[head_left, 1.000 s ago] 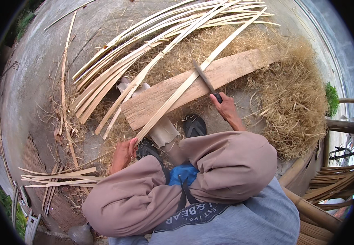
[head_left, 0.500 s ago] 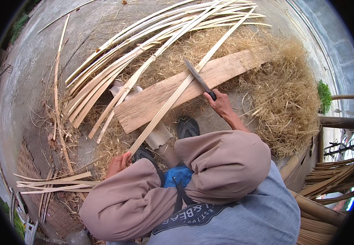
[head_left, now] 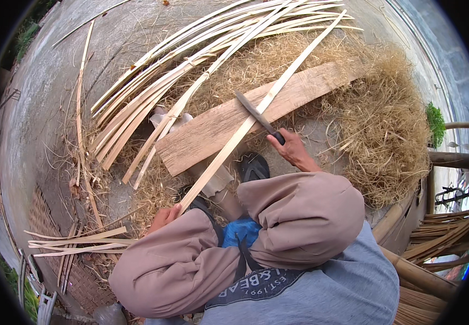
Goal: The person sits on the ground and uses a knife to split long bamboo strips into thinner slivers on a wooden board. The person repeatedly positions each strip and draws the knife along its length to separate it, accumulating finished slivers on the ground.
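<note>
A long pale bamboo strip (head_left: 221, 158) slants from my left knee up to the far right, lying across a wooden board (head_left: 191, 142). Its near end is pinched by my left hand (head_left: 164, 218), partly hidden behind my knee. My right hand (head_left: 293, 150) is closed around the black handle of a knife (head_left: 257, 115). The blade crosses the strip over the middle of the board, its tip pointing up and left. Whether the edge bites into the strip I cannot tell.
Beyond the board lies a bundle of split bamboo strips (head_left: 153, 81). Curly shavings (head_left: 380, 124) are heaped to the right. Shorter strips (head_left: 83, 246) rest at the left by a woven mat (head_left: 47, 216). Bamboo poles (head_left: 421, 273) and more strips stand at the lower right.
My right hand has drawn the knife a little toward me along the strip. The left hand keeps its hold near my knee, and the whole view has shifted slightly.
</note>
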